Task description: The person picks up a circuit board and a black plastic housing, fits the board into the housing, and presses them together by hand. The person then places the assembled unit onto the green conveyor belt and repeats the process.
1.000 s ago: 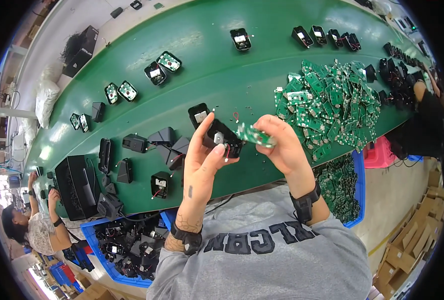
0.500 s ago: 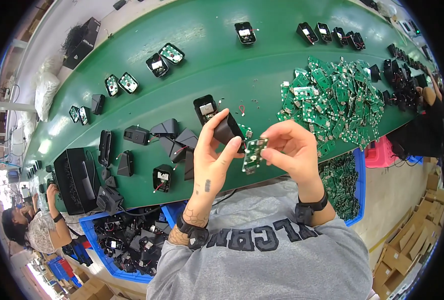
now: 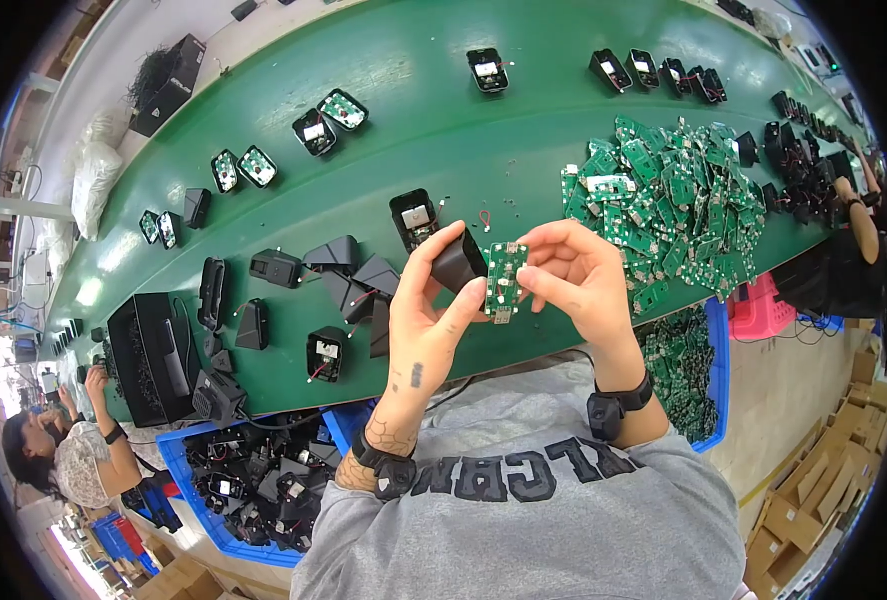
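Observation:
My left hand (image 3: 434, 305) is closed around a black plastic housing (image 3: 456, 262). A small green circuit board (image 3: 505, 280) is pinched between the thumb and fingers of my right hand (image 3: 576, 275), its face with parts turned toward me. The board stands close beside the housing, and my left thumb reaches its left edge. Just beyond my left hand an open black housing (image 3: 414, 215) with a white part inside lies on the green table. A short red wire (image 3: 485, 220) rests on the table past the board.
A large heap of green boards (image 3: 669, 200) covers the right of the green table (image 3: 524, 130). Black housings (image 3: 334, 275) lie to the left. Below the edge are a blue bin of housings (image 3: 254, 490) and another of boards (image 3: 682, 370). Co-workers (image 3: 89, 455) sit at both ends.
The circuit board has turned from a tilted pose to nearly upright, its face more toward me. My right hand has shifted slightly. The housing remains in my left hand.

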Motion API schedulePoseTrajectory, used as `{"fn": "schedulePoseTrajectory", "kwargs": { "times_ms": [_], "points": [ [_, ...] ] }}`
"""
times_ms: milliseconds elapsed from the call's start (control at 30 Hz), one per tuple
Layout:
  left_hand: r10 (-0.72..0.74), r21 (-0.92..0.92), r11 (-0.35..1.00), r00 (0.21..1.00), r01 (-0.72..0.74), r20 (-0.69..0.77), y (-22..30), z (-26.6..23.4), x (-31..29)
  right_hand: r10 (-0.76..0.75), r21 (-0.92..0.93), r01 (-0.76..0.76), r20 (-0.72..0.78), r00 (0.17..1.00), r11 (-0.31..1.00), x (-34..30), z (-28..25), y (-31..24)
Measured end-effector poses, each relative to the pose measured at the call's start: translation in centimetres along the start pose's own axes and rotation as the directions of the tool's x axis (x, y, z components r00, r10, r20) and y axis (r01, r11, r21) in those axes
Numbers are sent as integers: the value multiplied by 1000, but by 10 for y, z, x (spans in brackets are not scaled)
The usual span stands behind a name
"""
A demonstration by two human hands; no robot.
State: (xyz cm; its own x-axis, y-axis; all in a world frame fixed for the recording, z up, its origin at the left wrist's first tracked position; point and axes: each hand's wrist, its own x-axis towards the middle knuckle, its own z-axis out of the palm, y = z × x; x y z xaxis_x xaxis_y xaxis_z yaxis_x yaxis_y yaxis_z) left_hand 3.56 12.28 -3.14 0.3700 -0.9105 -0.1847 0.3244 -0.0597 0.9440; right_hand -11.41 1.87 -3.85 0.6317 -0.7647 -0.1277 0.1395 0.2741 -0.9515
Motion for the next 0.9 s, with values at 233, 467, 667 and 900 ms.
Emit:
{"fn": "schedulePoseTrajectory", "kwargs": {
  "times_ms": [233, 467, 667, 900],
  "points": [
    [-55, -79, 995, 994, 63, 94, -1, -4, -3, 77, 54, -82, 83, 994, 995, 4, -3, 8],
    [-79, -143, 983, 965, 118, 248, -9, -8, 2, -17, -326, 46, 92, 996, 944, -3, 3, -17],
    [-96, -209, 967, 968, 147, 234, -1, -2, 2, 32, -119, -28, 25, 999, 993, -6, 6, -14],
    [-103, -206, 967, 972, 147, 211, -5, 4, -1, -204, -526, 191, 34, 978, 829, -12, 12, -20]
  ]
}}
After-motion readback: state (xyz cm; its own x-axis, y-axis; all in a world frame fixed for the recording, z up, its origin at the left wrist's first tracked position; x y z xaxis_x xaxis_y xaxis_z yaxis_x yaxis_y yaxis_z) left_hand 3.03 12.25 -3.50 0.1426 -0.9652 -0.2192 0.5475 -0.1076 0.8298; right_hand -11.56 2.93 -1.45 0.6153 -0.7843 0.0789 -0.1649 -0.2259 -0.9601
